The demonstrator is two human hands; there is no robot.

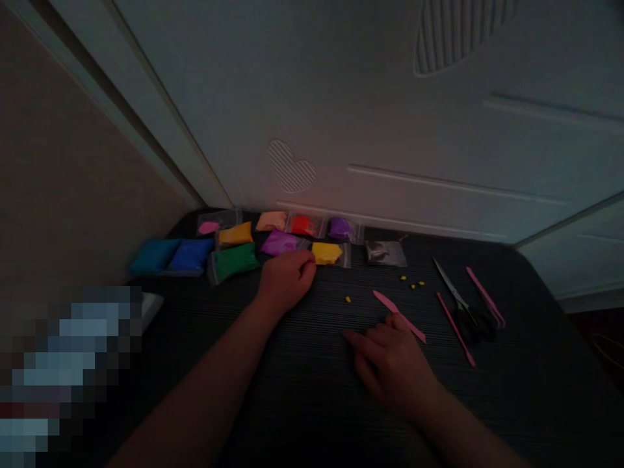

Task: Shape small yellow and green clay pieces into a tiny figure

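Several bags sit far left on the dark worktop (302,403): teal bag (155,256), blue bag (190,255), then green bag (236,261) just beside the left hand (285,279). Magenta bag (279,242) is directly beyond that hand. Left grip: fingers bent and bunched, tips at the near-left edge of the yellow bag (327,253); too dark to tell whether they pinch it or just rest there.

Next right, 1 loose yellow piece (348,299) lies between the hands, below the yellow bag. Key relation: it's just past the right index fingertip, on the far side, so the right hand (392,357) is nearer; left hand is farther off, up and left. Right grip: index pointing left, other fingers folded in; can't tell if anything is pinched underneath.

Pink flat tool (385,301) runs slantwise, far-left end to near-right end, its middle partly covered by the right knuckles. 3 more yellow bits (413,286) sit beyond it, below the grey bag (387,252). Farther right: thin pink stick (455,328), scissors (458,299) with blades pointing away, pink tweezers (485,296), all clear of both hands.
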